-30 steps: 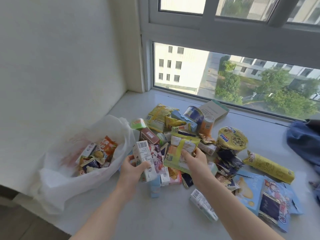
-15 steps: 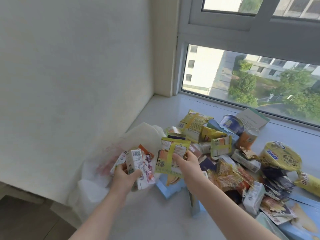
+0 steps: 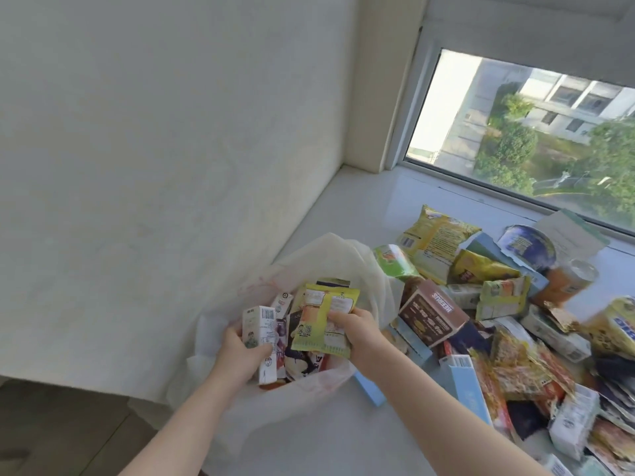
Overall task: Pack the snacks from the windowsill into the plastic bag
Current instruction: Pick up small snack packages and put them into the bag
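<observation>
White windowsill under an open plastic bag and heaped snack packets.

bag contents: mostly hidden, the yellow-green packet and white carton sit right over the plastic bag mouth
left hand: fingers tucked behind that carton
snack pile: right of the bag, runs off the frame edge, smeared
packet text: too blurry to read
both forearms: cut off at the bottom
</observation>
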